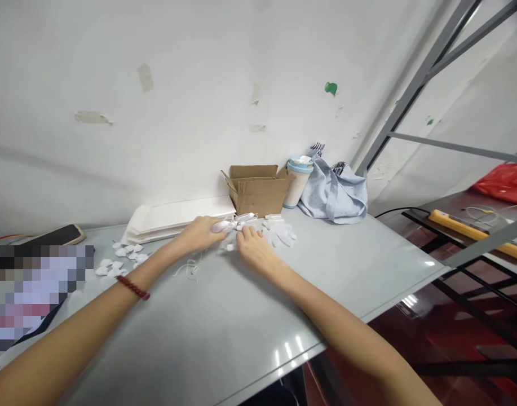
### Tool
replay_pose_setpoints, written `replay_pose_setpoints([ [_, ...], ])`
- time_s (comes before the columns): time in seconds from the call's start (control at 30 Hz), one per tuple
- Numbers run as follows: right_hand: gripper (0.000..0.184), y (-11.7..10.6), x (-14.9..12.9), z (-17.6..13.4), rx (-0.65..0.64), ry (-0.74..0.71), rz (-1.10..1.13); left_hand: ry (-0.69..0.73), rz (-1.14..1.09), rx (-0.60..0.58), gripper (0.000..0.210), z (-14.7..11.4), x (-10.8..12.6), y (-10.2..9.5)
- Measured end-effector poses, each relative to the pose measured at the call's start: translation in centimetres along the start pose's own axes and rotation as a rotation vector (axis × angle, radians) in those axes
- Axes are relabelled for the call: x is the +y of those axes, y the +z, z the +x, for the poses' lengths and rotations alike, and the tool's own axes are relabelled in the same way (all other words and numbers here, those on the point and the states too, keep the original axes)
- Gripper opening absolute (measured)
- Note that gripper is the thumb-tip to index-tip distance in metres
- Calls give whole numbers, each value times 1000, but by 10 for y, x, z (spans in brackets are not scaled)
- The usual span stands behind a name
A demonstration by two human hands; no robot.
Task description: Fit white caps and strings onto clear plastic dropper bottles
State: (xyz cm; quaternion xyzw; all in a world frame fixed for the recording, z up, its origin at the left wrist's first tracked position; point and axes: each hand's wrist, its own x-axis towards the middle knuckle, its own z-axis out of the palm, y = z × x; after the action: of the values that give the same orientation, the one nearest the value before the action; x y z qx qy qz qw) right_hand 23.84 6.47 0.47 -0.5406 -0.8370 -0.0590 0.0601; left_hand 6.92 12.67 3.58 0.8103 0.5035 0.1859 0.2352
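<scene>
My left hand (204,233), with a dark red beaded bracelet on its wrist, is closed on a small white oval piece (221,226) above the table. Close beside it, my right hand (257,249) has its fingers curled down; a small white piece (231,247) shows by its thumb side. What those fingers hold, if anything, is hidden. Several small clear-and-white pieces (246,217) lie just beyond the hands. To the right of them is a white glove (281,234). Thin white strings (191,267) lie on the table near my left wrist.
An open cardboard box (260,197) stands against the wall, beside a blue-lidded cup (296,183) and a light blue cloth bag (334,194). White flat packets (173,219) are stacked behind my left arm. Several white scraps (127,252) and a phone (74,234) lie on the left.
</scene>
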Motion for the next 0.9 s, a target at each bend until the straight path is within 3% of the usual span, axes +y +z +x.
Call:
replay_pose_setpoints([
  [0.07, 24, -8, 1, -4, 66, 92, 244, -48, -66, 32, 27, -19, 2, -4],
  [0.17, 17, -16, -7, -9, 81, 227, 889, -136, -175, 60, 38, -53, 11, -1],
  [0.27, 13, -20, -25, -14, -31, 209, 1442, -199, -399, 151, 34, -83, 21, 12],
  [0.33, 18, -19, -37, -17, -78, 153, 1619, -209, -509, 202, 29, -98, 25, 23],
  [0.47, 33, -12, -48, -24, -200, 108, 1798, -153, -551, 267, 22, -118, 23, 43],
  [0.6, 41, -3, -47, -29, -217, 89, 1802, -74, -453, 287, 28, -129, 17, 56],
  [0.77, 50, 1, -44, -28, -256, -53, 1693, -55, -309, 160, 56, -132, 10, 61],
  [0.9, 53, 4, -42, -27, -253, -144, 1617, -34, -311, 66, 62, -131, 5, 60],
])
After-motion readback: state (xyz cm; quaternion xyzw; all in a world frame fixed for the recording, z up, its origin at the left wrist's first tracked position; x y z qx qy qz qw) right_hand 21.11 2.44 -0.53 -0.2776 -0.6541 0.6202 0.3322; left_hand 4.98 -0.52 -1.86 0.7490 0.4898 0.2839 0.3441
